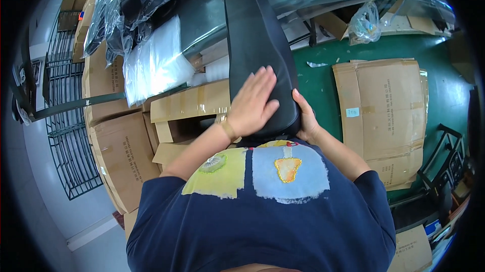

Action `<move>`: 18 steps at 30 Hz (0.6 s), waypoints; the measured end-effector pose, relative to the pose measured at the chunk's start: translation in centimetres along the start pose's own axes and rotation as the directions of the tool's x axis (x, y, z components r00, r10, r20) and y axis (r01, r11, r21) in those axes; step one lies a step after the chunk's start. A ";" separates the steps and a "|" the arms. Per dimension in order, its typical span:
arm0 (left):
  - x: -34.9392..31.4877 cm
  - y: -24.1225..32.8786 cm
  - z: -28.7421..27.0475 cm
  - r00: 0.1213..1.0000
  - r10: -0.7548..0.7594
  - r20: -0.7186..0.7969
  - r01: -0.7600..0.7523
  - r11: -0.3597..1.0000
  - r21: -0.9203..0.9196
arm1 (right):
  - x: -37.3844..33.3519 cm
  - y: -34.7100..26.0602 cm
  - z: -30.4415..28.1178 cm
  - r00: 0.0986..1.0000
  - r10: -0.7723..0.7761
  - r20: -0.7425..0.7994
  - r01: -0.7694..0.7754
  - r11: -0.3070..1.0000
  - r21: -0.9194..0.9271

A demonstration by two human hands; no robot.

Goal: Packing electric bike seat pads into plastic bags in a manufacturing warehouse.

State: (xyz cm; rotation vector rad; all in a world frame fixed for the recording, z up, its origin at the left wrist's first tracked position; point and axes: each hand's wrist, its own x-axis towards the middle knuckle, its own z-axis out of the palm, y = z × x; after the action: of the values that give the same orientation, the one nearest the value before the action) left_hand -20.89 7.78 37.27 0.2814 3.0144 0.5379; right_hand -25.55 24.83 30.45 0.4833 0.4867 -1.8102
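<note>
A long black padded cushion (252,34), with a smooth leather-like cover, stretches away from my body, its far end over the table. My left hand (254,102) lies flat on its top near the close end, fingers stretched out and the thumb apart. At the near right side my right hand (307,118) holds the cushion's edge. Its thumb points up along the side, while the other fingers are mostly hidden beneath or behind. The cushion's near end is close against my shirt.
Clear plastic bags (156,62) lie left of the cushion, below black parts in plastic wrap (134,4). An open cardboard box (189,102) stands to the left. Flattened cardboard (379,115) lies on the green floor (318,82) to the right, near a black metal frame (444,155).
</note>
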 end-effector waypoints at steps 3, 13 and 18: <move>-1.1 2.4 -0.8 0.997 0.011 0.073 -0.007 0.998 -0.061 | -0.1 -0.2 -0.1 0.999 0.033 0.009 -0.033 0.999 -0.006; 3.7 -3.7 0.3 0.997 -0.073 -0.034 0.078 0.980 0.183 | 0.4 -0.5 0.5 0.996 -0.004 -0.090 -0.008 0.991 -0.130; 2.7 -3.1 0.5 0.993 -0.097 -0.072 0.106 0.985 0.136 | 0.3 -0.7 0.9 0.990 -0.057 -0.132 0.032 0.982 -0.186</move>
State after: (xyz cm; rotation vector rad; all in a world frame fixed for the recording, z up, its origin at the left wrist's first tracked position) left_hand -24.05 5.65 35.65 0.1179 3.1138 0.3349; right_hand -26.35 24.28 31.06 0.4733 0.7573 -1.7623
